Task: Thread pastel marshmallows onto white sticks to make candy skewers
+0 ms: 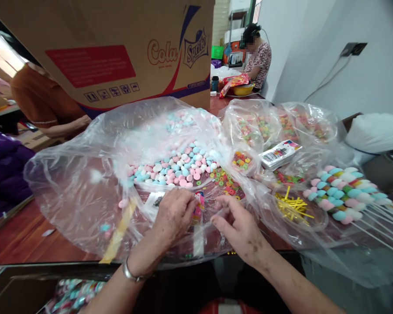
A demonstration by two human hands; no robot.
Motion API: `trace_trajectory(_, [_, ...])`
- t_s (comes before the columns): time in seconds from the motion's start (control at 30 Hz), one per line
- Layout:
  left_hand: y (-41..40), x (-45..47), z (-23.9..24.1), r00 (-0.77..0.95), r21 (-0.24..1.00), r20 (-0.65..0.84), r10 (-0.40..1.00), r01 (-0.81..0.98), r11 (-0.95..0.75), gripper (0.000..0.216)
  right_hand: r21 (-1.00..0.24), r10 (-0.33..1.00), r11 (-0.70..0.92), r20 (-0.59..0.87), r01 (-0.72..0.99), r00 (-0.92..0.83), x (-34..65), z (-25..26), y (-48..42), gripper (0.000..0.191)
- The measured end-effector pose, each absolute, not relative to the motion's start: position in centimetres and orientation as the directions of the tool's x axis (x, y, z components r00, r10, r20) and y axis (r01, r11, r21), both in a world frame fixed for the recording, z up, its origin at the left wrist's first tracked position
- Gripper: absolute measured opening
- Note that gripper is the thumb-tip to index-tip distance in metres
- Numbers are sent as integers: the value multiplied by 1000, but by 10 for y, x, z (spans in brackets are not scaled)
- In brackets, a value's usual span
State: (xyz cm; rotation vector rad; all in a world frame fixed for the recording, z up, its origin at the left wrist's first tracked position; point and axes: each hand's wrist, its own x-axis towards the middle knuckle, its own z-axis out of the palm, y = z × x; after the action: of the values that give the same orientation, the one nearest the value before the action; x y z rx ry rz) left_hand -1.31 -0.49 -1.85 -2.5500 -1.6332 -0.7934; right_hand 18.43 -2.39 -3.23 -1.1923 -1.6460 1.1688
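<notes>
my left grip (174, 210): bunched at a small, multicoloured printed packet (201, 201) between my hands, clamped or not i cannot tell; right grip (239, 226): fingers apart; round pastel sweets (183, 168): heaped just beyond, presumably for easy reach.

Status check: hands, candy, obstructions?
Left hand at colourful packet, grip unclear. Right hand beside it, half open. Marshmallows heaped beyond both. Wrinkled plastic sheet nearby, nothing plainly blocking.

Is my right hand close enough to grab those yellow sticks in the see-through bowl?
Probably yes: the right hand looks free, and the yellow sticks poke up from the clear bowl just to its right. Only thin, crumpled plastic seems to lie between.
</notes>
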Motion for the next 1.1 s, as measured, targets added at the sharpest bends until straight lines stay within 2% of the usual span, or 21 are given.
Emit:
trace_trajectory(0.07, [-11, 3, -11, 381, 192, 470, 796, 837, -513, 25, -946, 962, 195, 133, 260, -239, 182, -30, -16, 36])
trace_trajectory(0.17, [-20, 22, -6, 408, 173, 472, 782, 826, -536, 22, -919, 948, 286, 231, 272, -218, 185, -29, -8, 16])
trace_trajectory(0.23, [-23, 29, -5, 363, 201, 518, 774, 828, -523, 11, -910, 948, 303, 259, 283, -185, 192, -31, -6, 15])
trace_trajectory(0.33, [-23, 32, -3, 293, 270, 558, 776, 820, -504, 37, -891, 944, 314, 256, 327, -209, 207, -32, -7, 16])
trace_trajectory(0.4, [-19, 32, -1, 323, 386, 435, 840, 776, -498, 26, -857, 930, 350, 269, 378, -251, 215, -31, -7, 19])
trace_trajectory(0.47, [-14, 32, 2, 365, 577, 205, 908, 705, -413, 6, -811, 915, 394, 297, 434, -274, 221, -30, -8, 23])
trace_trajectory(0.53, [-10, 32, 3, 382, 737, -2, 924, 625, -256, 18, -775, 900, 429, 323, 464, -294, 224, -30, -7, 30])
trace_trajectory(0.6, [-8, 31, 4, 388, 812, -115, 915, 567, -138, 25, -761, 889, 451, 336, 466, -310, 227, -30, -5, 35])
trace_trajectory(0.7, [-10, 29, 6, 405, 837, -151, 902, 537, -101, 34, -764, 888, 450, 326, 462, -325, 231, -32, -3, 39])
trace_trajectory(0.8, [-14, 29, 6, 456, 874, -147, 878, 476, -100, 26, -768, 897, 431, 305, 474, -321, 235, -32, -1, 41])
trace_trajectory(0.9, [-15, 29, 2, 506, 846, -86, 858, 493, -206, 21, -763, 887, 449, 318, 465, -336, 239, -31, 1, 41])
trace_trajectory(1.0, [-13, 29, -4, 529, 776, -1, 849, 536, -334, 31, -743, 864, 494, 357, 452, -356, 241, -30, 1, 42])
trace_trajectory(1.1, [-10, 30, -8, 537, 753, 17, 843, 548, -364, 36, -744, 865, 490, 354, 454, -354, 241, -27, -3, 43])
